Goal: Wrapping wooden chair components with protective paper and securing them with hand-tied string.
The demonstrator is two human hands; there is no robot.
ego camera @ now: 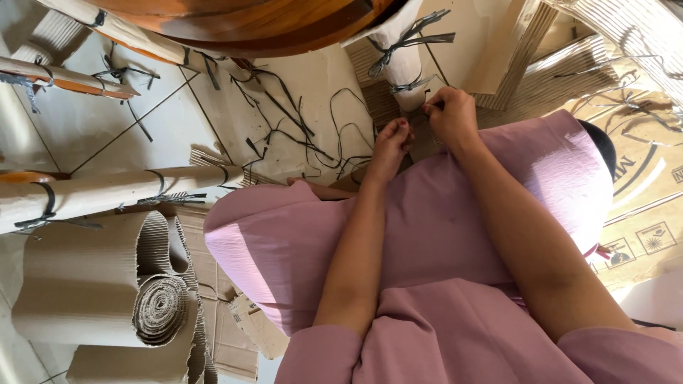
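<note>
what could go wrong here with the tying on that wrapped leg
The right hand pinches a dark strap at the paper-wrapped leg while the left hand rests lower down, so a slipped grip might loosen the knot. Loose straps lie tangled on the floor close by and could snag or get pulled in. The cardboard wrap might also shift under uneven tension.

Both hands meet in the upper middle of the frame, the left hand (390, 146) just left of the right hand (452, 114), beneath a paper-wrapped leg (405, 67). Loose straps (299, 128) lie left of them. A cardboard roll (107, 284) sits lower left, beneath a wrapped leg (107, 192).
</note>
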